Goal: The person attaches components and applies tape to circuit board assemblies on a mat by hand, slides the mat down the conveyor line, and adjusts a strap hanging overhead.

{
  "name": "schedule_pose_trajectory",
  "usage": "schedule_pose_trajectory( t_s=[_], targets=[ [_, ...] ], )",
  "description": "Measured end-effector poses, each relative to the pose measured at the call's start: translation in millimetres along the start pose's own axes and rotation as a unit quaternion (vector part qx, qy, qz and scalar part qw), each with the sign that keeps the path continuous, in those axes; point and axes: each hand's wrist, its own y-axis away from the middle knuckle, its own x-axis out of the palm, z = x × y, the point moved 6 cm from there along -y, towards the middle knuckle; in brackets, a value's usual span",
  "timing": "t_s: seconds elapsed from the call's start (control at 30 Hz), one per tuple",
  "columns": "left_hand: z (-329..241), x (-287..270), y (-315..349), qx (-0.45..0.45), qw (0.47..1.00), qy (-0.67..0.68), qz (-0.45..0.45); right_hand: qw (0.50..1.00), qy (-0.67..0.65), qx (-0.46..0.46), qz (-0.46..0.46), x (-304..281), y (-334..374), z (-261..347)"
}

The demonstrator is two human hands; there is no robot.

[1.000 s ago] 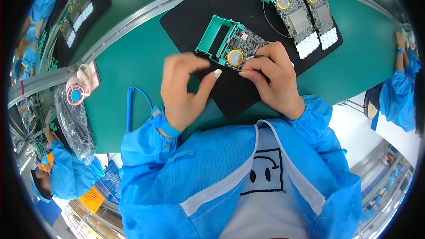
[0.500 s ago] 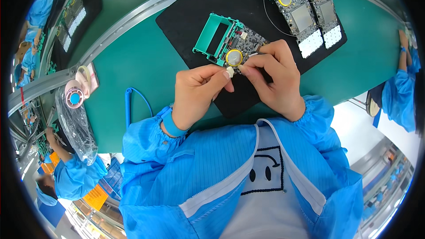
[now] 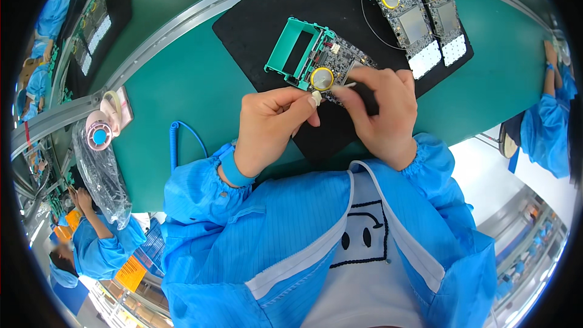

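A circuit board (image 3: 343, 54) with a yellow-rimmed coin cell (image 3: 322, 78) lies tilted on the black mat. A green plastic frame (image 3: 290, 51) is attached at its left end. My left hand (image 3: 273, 124) is closed at the board's near edge, thumb and forefinger pinching a small white piece (image 3: 316, 98), perhaps a connector. Over the board's near right side is my right hand (image 3: 385, 109), its fingertips smeared by motion. A thin white sliver (image 3: 349, 85) shows by its thumb and forefinger; whether they grip it I cannot tell.
Two similar boards (image 3: 413, 24) with green frames lie at the mat's far right, a thin wire looping beside them. On the green table (image 3: 152, 121) at left are a small pink fan (image 3: 99, 135), a clear plastic bag (image 3: 103, 176) and a coiled blue cord (image 3: 175, 146). Co-workers (image 3: 100, 237) sit to either side.
My right hand has shifted slightly right, and its fingertips have lifted off the board's edge and blurred. My left hand keeps its pinch in the same place.
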Motion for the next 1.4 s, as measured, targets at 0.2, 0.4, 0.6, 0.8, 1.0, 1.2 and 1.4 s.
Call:
schedule_pose_trajectory(
  t_s=[0.2, 0.4, 0.6, 0.8, 1.0, 1.2, 1.4],
  targets=[
    [-1.8, 2.9, -0.1, 0.013, 1.0, -0.009, 0.0, 0.996, -0.086, 0.017, -0.003, 11.5, 10.7, 6.6],
    [-0.4, 2.6, -1.2, 0.021, 0.999, -0.034, -0.011, 0.998, -0.054, 0.045, -0.007, 10.7, 13.2, 4.2],
    [0.1, 3.8, -1.7, 0.032, 0.999, -0.017, -0.021, 0.996, -0.084, 0.002, -0.028, 15.0, 11.7, 8.8],
    [1.2, 4.7, -2.7, 0.039, 0.999, -0.016, -0.013, 0.995, -0.086, 0.011, -0.048, 16.4, 13.0, 4.8],
    [2.2, 2.0, -0.4, 0.044, 0.999, -0.009, -0.02, 0.995, -0.085, 0.006, -0.048, 17.6, 13.4, 7.0],
    [4.7, 0.6, -0.2, 0.023, 0.999, -0.017, -0.023, 0.997, -0.074, 0.008, -0.029, 20.0, 10.2, 10.4],
    [2.4, 3.4, -1.5, 0.018, 1.0, 0.006, -0.025, 0.993, -0.089, 0.07, -0.012, 19.4, 14.2, 1.8]
  ],
)
